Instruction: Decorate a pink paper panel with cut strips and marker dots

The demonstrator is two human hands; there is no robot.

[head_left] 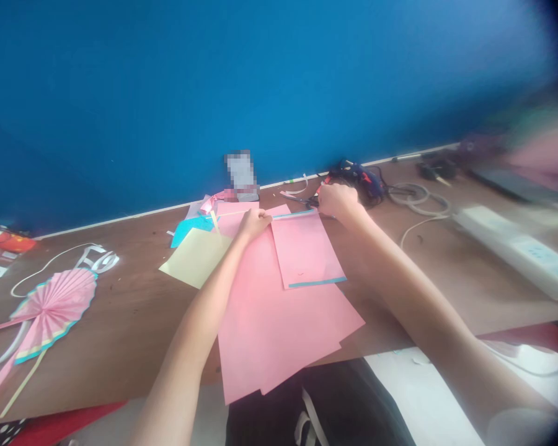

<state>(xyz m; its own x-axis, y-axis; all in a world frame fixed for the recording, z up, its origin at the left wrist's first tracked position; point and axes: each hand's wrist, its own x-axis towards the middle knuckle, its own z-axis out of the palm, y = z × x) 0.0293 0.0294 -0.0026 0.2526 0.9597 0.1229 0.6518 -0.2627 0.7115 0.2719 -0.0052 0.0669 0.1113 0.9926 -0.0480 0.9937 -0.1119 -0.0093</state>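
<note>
We have both hands over the worktop [144,322], toward its back edge. Left hand [255,222]: fingers bent in, thumb close to them, right by the far left corner of the small pink sheet [309,248]; we can't tell whether it's pinching the paper. Right hand [338,199]: fingers curled, just past the sheet's far right corner, beside the scissors [302,199]; we can't tell if it grips their handles.

The small sheet has blue strips along its far and near edges and lies on larger pink sheets [297,347], which reach out past the worktop's front edge. Left of these we see a pale yellow sheet [193,260], partly over blue paper [190,229].

At the back edge, a pixelated phone-like object [242,173] stands against the blue wall [279,74]. Dark bundle [369,186] near the right hand, also at the back. Toward the worktop's left end, a pleated pink fan [58,303] with blue-and-yellow trim; toward the right end, a white power strip [516,251].
</note>
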